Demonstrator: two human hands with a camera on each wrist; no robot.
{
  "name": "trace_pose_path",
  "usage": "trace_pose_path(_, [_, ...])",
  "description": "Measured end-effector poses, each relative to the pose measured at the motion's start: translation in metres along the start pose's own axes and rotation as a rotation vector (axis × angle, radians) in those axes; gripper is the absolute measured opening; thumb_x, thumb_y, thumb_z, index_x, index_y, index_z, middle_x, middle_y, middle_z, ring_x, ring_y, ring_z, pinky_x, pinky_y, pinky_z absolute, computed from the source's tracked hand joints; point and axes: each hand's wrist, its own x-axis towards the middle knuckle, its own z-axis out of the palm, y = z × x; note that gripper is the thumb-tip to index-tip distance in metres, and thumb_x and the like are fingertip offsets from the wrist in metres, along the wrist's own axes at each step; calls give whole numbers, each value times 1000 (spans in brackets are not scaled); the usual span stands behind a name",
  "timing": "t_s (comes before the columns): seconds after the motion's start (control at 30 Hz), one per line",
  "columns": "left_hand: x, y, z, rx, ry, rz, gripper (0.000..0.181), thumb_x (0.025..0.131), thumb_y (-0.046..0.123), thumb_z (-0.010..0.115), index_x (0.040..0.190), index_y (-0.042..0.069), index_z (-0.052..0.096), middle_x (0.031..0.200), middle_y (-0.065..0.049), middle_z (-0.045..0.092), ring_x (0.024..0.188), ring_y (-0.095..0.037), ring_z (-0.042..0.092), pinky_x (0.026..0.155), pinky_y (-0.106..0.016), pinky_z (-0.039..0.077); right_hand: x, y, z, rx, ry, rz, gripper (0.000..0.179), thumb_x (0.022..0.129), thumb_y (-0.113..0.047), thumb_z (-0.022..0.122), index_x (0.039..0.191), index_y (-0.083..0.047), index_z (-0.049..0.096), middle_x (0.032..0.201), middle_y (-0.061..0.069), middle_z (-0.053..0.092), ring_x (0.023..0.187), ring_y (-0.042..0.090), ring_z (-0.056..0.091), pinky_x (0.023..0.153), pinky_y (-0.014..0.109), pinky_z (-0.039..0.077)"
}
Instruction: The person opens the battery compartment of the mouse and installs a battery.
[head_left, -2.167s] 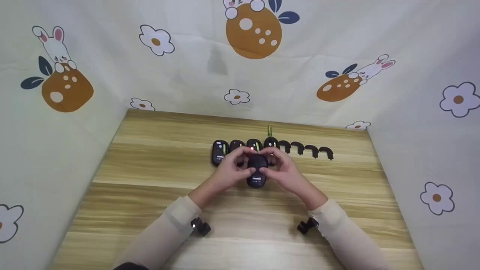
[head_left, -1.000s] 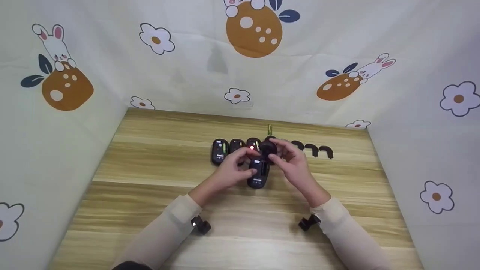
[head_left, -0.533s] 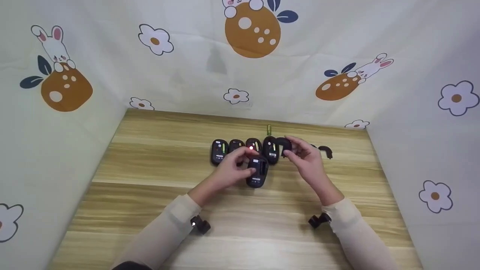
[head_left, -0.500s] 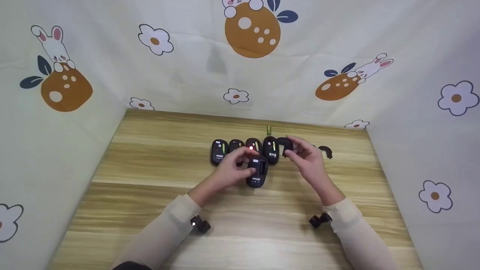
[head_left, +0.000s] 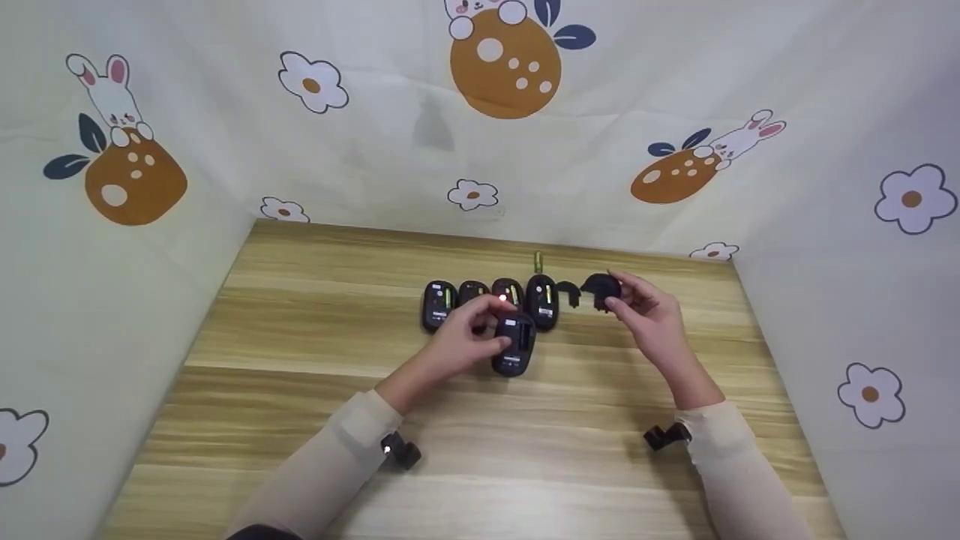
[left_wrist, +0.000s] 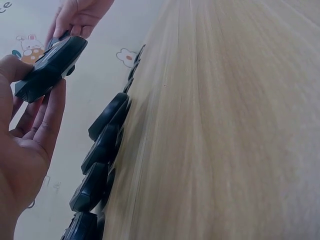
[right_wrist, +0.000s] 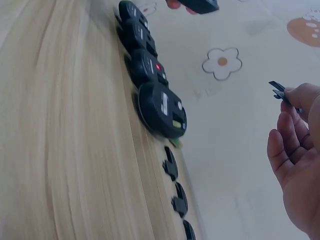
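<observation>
My left hand [head_left: 465, 341] grips a black computer mouse [head_left: 514, 356] above the table, its underside towards me and its dark battery slot uncovered. In the left wrist view the same mouse [left_wrist: 50, 70] lies between thumb and fingers. Over at the right, my right hand [head_left: 652, 319] pinches a black curved battery cover [head_left: 602, 287] by its edge. The cover [right_wrist: 281, 94] shows edge-on between thumb and fingertip in the right wrist view. Behind the left hand stand several upturned mice [head_left: 541, 304] in a row, green batteries in their open slots; the left hand partly hides some.
One loose green battery [head_left: 538, 262] lies behind the rightmost mouse of the row. Right of that mouse rests another black cover [head_left: 571, 292]; several covers [right_wrist: 170, 164] line up in the right wrist view. A patterned cloth [head_left: 360, 150] surrounds the wooden table [head_left: 300, 315].
Both hands were on the mouse; the right hand has lifted off its cover and carried it to the right, above the row of covers. The left hand keeps the mouse in place.
</observation>
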Motion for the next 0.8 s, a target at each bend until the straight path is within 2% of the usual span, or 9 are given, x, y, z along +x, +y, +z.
trace_pose_path(0.23, [0, 1, 0, -4, 2, -8, 47, 90, -1, 83, 132, 13, 71, 129, -7, 69, 110, -27, 69, 97, -45, 63, 2, 5, -22, -31, 2, 38, 43, 98, 16, 72, 140, 9, 69, 94, 9, 75, 83, 13, 71, 74, 20, 61])
trace_pose_path(0.43, [0, 1, -1, 15, 4, -21, 46, 90, 0, 84, 132, 16, 72, 127, -6, 68, 109, -26, 67, 95, -41, 64, 4, 10, -43, -83, 9, 55, 42, 99, 12, 74, 140, 9, 69, 93, 7, 74, 80, 10, 68, 71, 18, 58])
trace_pose_path(0.67, [0, 0, -1, 8, 0, -14, 46, 90, -1, 82, 133, 13, 71, 126, -6, 68, 107, -23, 68, 93, -39, 64, 6, 16, -67, -104, 24, 47, 42, 99, 14, 72, 141, 13, 66, 93, 15, 73, 76, 16, 68, 68, 21, 60])
trace_pose_path(0.8, [1, 1, -1, 6, -1, -11, 46, 90, -2, 82, 133, 13, 71, 126, -6, 68, 106, -23, 68, 94, -41, 64, 6, 22, -80, -144, 54, 57, 40, 100, 13, 70, 141, 12, 67, 95, 14, 72, 81, 10, 68, 71, 18, 60])
